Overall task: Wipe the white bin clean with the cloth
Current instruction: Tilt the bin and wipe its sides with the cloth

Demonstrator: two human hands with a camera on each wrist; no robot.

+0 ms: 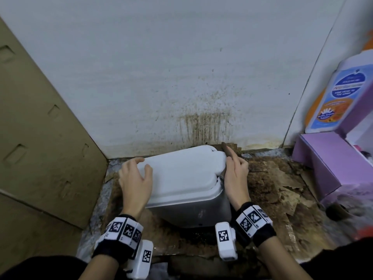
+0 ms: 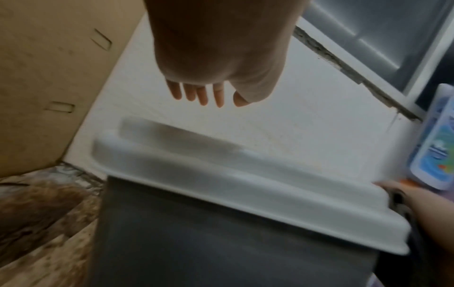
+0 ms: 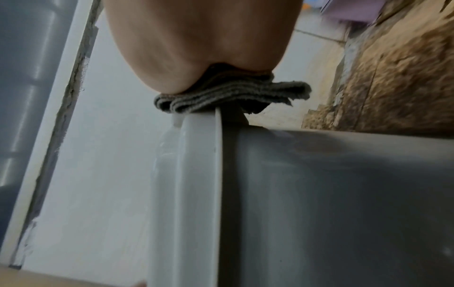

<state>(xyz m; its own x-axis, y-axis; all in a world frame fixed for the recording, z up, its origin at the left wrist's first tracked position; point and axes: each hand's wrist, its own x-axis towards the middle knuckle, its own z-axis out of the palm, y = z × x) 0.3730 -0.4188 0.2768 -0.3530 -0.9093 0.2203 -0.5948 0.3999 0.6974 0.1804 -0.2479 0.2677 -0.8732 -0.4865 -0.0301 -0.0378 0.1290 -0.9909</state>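
On stained floor, one bin (image 1: 181, 178), one cloth (image 3: 230, 97)

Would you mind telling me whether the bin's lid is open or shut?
Shut. The lid lies flat over the bin with its rim overlapping the body on every visible side; the right-wrist view shows only a thin seam beneath it.

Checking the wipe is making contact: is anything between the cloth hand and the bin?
Only the cloth itself. The right hand presses it against the lid edge of the bin; nothing else visible intervenes.
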